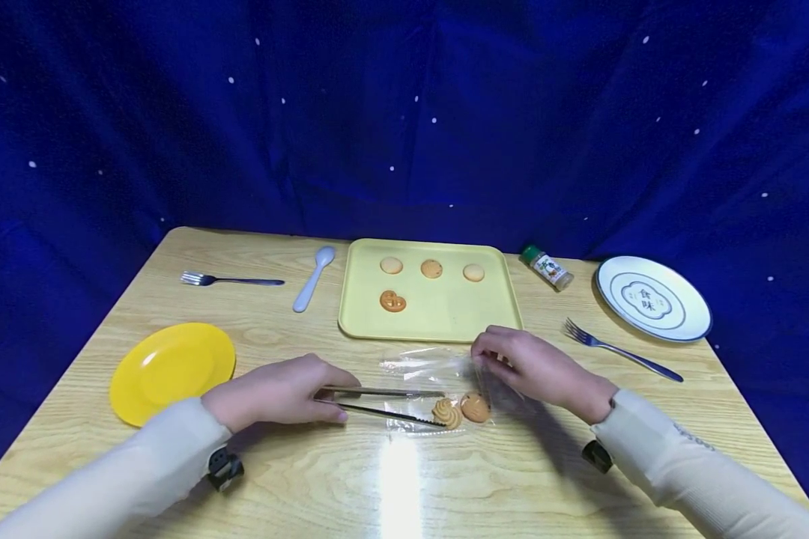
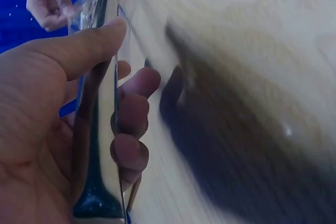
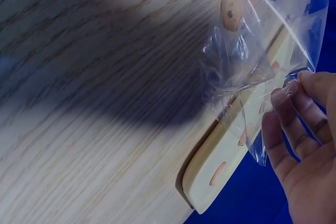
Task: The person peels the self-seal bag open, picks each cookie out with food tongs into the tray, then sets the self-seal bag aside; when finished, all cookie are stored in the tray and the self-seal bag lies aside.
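Observation:
My left hand (image 1: 290, 391) grips metal tongs (image 1: 391, 391), thumb on one side and fingers on the other in the left wrist view. Their tips stand on either side of a swirl cookie (image 1: 448, 414) inside a clear plastic bag (image 1: 418, 367). Whether the tips press on that cookie, I cannot tell. Just right of it in the bag lies a round cookie (image 1: 475, 407) with dark bits. My right hand (image 1: 539, 370) pinches the bag's edge between thumb and fingers, clearly seen in the right wrist view, where the film (image 3: 236, 66) hangs up from the table.
Behind the bag, a yellow tray (image 1: 458, 318) carries several cookies. To the left are a yellow plate (image 1: 175, 367), a fork (image 1: 243, 281) and a white spoon (image 1: 313, 281). On the right lie another fork (image 1: 620, 350), a green-capped shaker (image 1: 546, 267) and a white plate (image 1: 681, 303).

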`<state>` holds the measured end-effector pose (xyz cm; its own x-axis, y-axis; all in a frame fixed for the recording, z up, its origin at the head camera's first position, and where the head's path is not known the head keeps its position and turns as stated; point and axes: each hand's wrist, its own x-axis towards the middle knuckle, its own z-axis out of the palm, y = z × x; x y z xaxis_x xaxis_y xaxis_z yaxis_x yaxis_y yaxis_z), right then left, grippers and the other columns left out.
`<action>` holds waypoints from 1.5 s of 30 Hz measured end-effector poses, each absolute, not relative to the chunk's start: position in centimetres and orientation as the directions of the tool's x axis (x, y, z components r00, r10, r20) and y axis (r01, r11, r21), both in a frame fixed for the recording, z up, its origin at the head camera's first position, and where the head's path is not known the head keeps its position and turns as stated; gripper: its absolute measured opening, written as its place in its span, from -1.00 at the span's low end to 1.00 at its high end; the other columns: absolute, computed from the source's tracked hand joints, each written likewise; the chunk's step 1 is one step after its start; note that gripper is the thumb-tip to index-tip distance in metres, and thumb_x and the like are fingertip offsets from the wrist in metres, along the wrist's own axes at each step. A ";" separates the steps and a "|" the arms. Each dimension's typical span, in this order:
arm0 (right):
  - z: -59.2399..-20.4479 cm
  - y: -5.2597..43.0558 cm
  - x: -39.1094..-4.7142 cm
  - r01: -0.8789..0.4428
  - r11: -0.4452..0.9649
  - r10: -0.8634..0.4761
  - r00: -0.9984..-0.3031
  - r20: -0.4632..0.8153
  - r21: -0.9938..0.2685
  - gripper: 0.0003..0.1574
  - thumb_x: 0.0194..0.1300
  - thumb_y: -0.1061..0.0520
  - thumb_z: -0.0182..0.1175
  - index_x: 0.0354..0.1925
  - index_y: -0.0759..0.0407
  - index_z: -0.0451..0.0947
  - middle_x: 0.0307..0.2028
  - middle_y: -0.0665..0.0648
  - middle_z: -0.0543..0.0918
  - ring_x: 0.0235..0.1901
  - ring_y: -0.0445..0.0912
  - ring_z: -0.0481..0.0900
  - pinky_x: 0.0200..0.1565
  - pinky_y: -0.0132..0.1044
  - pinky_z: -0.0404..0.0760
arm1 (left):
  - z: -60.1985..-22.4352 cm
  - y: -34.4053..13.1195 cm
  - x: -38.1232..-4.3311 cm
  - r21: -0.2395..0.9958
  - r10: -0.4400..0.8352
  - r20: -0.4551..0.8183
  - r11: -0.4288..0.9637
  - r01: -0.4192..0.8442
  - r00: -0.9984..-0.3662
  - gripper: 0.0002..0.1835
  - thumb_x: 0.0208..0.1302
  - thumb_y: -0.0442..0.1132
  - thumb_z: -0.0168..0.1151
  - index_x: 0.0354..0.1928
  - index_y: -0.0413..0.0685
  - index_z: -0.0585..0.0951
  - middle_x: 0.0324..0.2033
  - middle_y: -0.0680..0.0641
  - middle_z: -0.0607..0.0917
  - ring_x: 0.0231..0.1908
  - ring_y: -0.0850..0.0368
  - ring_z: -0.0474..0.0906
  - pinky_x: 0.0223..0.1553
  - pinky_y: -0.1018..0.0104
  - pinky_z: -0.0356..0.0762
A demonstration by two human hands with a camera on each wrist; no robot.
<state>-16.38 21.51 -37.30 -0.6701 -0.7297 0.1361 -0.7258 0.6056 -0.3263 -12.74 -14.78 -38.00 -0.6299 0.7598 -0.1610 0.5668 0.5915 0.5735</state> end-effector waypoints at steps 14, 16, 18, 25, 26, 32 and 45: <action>-37.4 21.6 -16.5 -0.738 0.575 -0.746 -0.650 0.143 -0.353 -0.91 0.37 0.18 0.16 -0.22 -0.03 0.57 -0.29 -0.16 0.59 -0.31 -0.37 0.48 -0.22 -0.33 0.59 | -38.7 -14.1 -11.5 0.439 0.727 -0.039 0.629 0.642 -0.686 -0.67 0.31 -0.08 0.25 0.07 0.01 0.63 -0.25 0.10 0.76 -0.34 0.36 0.59 -0.21 0.32 0.60; -37.4 21.7 -16.6 -0.744 0.566 -0.751 -0.643 0.149 -0.356 -0.90 0.37 0.19 0.16 -0.22 -0.01 0.57 -0.30 -0.15 0.60 -0.33 -0.36 0.47 -0.24 -0.33 0.58 | -38.8 -14.4 -11.4 0.438 0.715 -0.032 0.638 0.634 -0.698 -0.65 0.31 -0.08 0.24 0.10 0.01 0.62 -0.13 0.07 0.76 -0.24 0.32 0.64 -0.13 0.26 0.62; -37.5 21.8 -16.6 -0.747 0.557 -0.756 -0.637 0.151 -0.362 -0.90 0.36 0.20 0.17 -0.22 0.00 0.58 -0.31 -0.13 0.60 -0.34 -0.36 0.46 -0.25 -0.34 0.58 | -38.8 -14.9 -11.4 0.443 0.705 -0.031 0.645 0.622 -0.708 -0.65 0.32 -0.08 0.23 0.10 0.02 0.62 -0.08 0.05 0.76 -0.18 0.29 0.66 -0.09 0.23 0.63; -37.5 22.0 -16.6 -0.751 0.538 -0.766 -0.625 0.150 -0.383 -0.90 0.36 0.21 0.17 -0.22 0.01 0.59 -0.31 -0.10 0.61 -0.33 -0.37 0.47 -0.24 -0.37 0.58 | -38.6 -17.3 -11.1 0.475 0.658 -0.054 0.678 0.561 -0.751 -0.62 0.33 -0.05 0.21 0.14 0.01 0.61 -0.01 0.04 0.73 -0.12 0.31 0.64 -0.03 0.21 0.62; -37.5 22.0 -16.6 -0.751 0.536 -0.767 -0.625 0.149 -0.386 -0.90 0.36 0.21 0.17 -0.22 0.01 0.59 -0.31 -0.10 0.60 -0.33 -0.37 0.47 -0.24 -0.37 0.58 | -38.5 -17.8 -11.1 0.480 0.650 -0.054 0.682 0.551 -0.758 -0.61 0.34 -0.05 0.21 0.15 0.01 0.60 0.00 0.03 0.73 -0.09 0.28 0.65 -0.02 0.20 0.62; -37.4 22.2 -16.7 -0.750 0.532 -0.771 -0.621 0.142 -0.393 -0.89 0.37 0.20 0.16 -0.21 0.00 0.59 -0.31 -0.08 0.61 -0.33 -0.38 0.46 -0.25 -0.40 0.56 | -37.1 -20.9 -11.2 0.493 0.605 0.001 0.692 0.527 -0.796 -0.64 0.33 -0.07 0.23 0.11 -0.02 0.63 -0.19 0.09 0.75 -0.36 0.40 0.54 -0.28 0.40 0.57; -37.7 22.0 -16.6 -0.751 0.510 -0.782 -0.608 0.136 -0.420 -0.88 0.38 0.19 0.14 -0.17 0.01 0.60 -0.28 -0.06 0.62 -0.29 -0.36 0.49 -0.21 -0.37 0.59 | -36.1 -19.0 -14.9 0.455 0.405 0.064 0.802 0.388 -0.912 -0.62 0.33 -0.12 0.23 0.14 -0.09 0.60 -0.28 -0.01 0.72 -0.42 0.18 0.43 -0.34 0.31 0.41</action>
<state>-16.63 22.02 -37.68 -0.6079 -0.7822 0.1363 -0.7507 0.5103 -0.4196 -14.93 -18.99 -36.14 -0.9122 0.4047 0.0638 0.3876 0.8018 0.4548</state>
